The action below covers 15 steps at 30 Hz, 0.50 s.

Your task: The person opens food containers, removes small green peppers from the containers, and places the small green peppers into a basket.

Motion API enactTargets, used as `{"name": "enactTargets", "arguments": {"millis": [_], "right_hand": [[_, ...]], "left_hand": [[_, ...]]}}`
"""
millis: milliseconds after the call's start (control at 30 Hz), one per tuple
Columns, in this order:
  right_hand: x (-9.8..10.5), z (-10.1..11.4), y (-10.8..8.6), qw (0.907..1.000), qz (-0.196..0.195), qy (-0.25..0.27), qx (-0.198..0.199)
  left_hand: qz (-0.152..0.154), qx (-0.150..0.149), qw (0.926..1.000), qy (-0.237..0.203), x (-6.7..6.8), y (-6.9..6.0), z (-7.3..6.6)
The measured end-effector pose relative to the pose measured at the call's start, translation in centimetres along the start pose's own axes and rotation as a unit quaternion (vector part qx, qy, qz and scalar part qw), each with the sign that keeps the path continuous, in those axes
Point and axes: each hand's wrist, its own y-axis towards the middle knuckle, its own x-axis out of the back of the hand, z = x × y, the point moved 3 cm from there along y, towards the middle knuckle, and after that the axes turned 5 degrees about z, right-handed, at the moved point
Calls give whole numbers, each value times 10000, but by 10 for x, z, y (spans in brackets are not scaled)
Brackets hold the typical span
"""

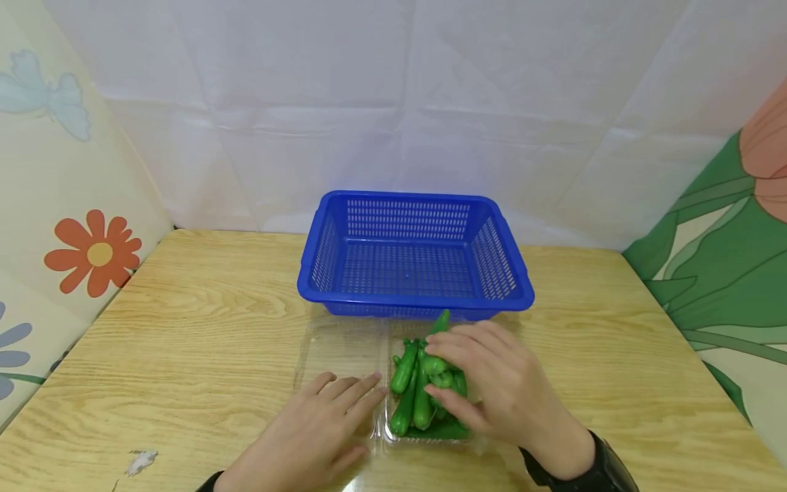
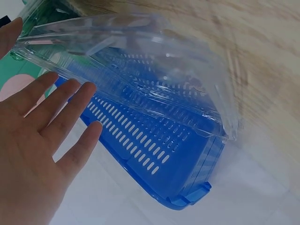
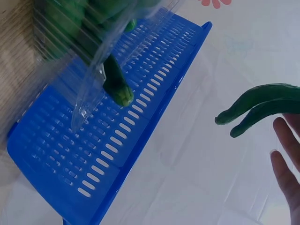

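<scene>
A clear plastic clamshell box (image 1: 389,439) lies unfolded in front of a blue basket, its lid (image 1: 344,342) on the left. Slim green cucumbers (image 1: 406,403) are heaped in its right half, and one sticks up at the far end. My right hand (image 1: 498,383) is over the heap with its fingers bent. In the right wrist view it holds two long curved cucumbers (image 3: 262,105), with their ends jutting out past the fingers. My left hand (image 1: 320,430) spreads its fingers over the lid side, near the fold; whether they touch the plastic I cannot tell.
The blue perforated basket (image 1: 415,299) stands just behind the box, before a white cloth backdrop (image 1: 393,102). Both sit on a wood-grain table (image 1: 209,328). Flower-printed panels (image 1: 98,253) flank the table on both sides. A worn patch (image 1: 142,462) marks the tabletop at front left.
</scene>
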Motion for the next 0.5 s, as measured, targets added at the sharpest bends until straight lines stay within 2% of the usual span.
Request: {"name": "enactTargets", "arguments": {"millis": [67, 367, 500], "right_hand": [[1, -1, 0, 9999, -38, -137, -64], [3, -10, -5, 9945, -61, -518, -906], [2, -19, -11, 9899, 80, -637, -1264]], "left_hand": [[-12, -4, 10000, 2, 0, 0, 0], [-2, -30, 10000, 6, 0, 0, 0], [-26, -40, 10000, 15, 0, -1, 0]]}}
